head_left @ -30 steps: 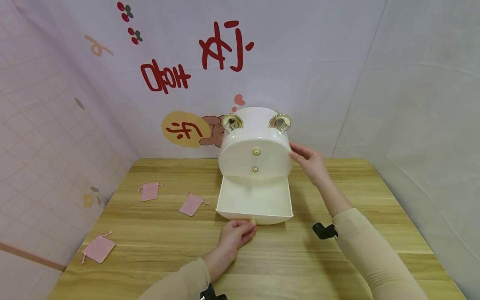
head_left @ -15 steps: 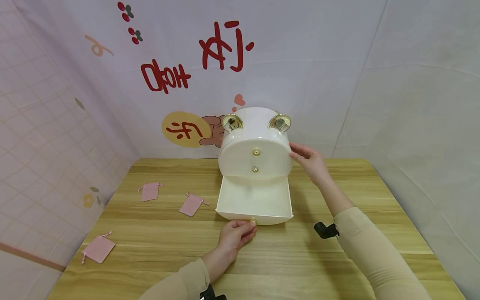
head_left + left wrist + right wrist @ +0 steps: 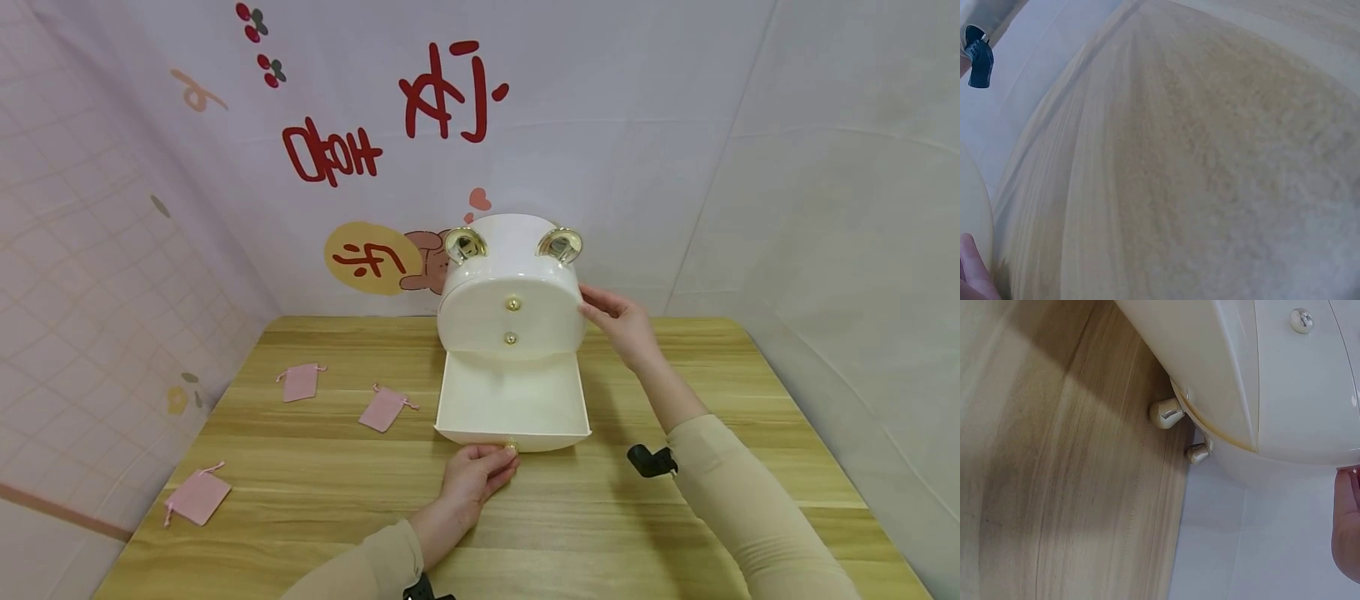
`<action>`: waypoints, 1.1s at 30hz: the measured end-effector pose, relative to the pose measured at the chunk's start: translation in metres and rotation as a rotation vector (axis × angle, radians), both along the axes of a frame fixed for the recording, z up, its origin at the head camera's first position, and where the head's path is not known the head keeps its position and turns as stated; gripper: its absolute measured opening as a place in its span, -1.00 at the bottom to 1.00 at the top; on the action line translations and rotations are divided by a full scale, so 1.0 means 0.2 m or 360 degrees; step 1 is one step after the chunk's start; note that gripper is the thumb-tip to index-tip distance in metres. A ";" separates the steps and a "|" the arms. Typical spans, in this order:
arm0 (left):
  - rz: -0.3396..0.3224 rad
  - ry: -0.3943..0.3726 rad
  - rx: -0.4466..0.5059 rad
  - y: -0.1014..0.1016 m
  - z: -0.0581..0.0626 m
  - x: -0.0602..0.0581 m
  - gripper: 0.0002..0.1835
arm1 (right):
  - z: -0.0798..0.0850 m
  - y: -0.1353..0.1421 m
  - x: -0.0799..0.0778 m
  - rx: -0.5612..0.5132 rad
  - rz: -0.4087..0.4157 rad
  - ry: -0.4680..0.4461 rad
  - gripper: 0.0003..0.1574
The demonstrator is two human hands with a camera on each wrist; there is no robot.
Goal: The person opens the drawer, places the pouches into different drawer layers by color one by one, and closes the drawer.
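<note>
1. The front end of the open drawer (image 3: 553, 442) was shifted slightly rightward and toward the person.
2. Its gold knob (image 3: 512, 448) was carried along.
3. The left hand (image 3: 472, 480) was moved slightly likewise.

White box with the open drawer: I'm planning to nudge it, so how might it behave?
The white box might tip forward, since its drawer sticks out in front. Its glossy shell looks smooth, so probably slippery. Small shiny feet suggest it could slide.

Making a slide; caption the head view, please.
Left hand grips open drawer by its knob, right hand touching white cabinet.
</note>
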State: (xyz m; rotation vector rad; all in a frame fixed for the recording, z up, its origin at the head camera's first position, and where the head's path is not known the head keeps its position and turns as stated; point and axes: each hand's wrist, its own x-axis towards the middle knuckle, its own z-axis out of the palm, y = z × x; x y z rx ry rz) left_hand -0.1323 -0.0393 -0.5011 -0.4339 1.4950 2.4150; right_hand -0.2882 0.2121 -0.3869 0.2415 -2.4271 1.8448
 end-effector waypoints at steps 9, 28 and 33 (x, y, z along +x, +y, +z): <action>-0.0030 -0.0021 0.0044 -0.01 0.01 0.01 -0.89 | 0.11 -0.04 0.09 0.0045 0.0021 -0.0001 -0.43; -0.0352 0.0042 0.0109 -0.22 -0.05 0.00 -0.94 | -0.01 0.00 -0.01 0.0050 -0.0011 0.0044 -0.38; -0.0462 0.0026 0.0050 -0.32 -0.04 -0.01 -0.85 | -0.01 0.00 0.00 0.0045 -0.0006 0.0063 -0.37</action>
